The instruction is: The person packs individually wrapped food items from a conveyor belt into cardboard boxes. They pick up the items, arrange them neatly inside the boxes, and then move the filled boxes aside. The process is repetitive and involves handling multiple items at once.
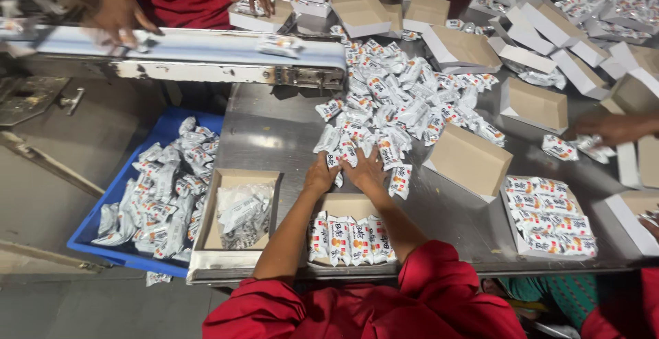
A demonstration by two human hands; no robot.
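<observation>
A big heap of small white snack packets (398, 102) lies on the steel table (274, 133). My left hand (320, 174) curls over packets at the heap's near edge. Beside it, almost touching, my right hand (365, 171) lies palm down on packets with its fingers spread. Just below both hands stands an open cardboard box (347, 205) with a row of packets (350, 239) upright in its near half. Both my arms reach out of red sleeves.
A conveyor belt (192, 45) carries packets in from the left. A blue crate (93, 226) of packets and a carton (206, 232) sit left. An empty box (470, 160) and a filled box (549, 215) sit right. Other people's hands (117, 9) (614, 127) work around the table.
</observation>
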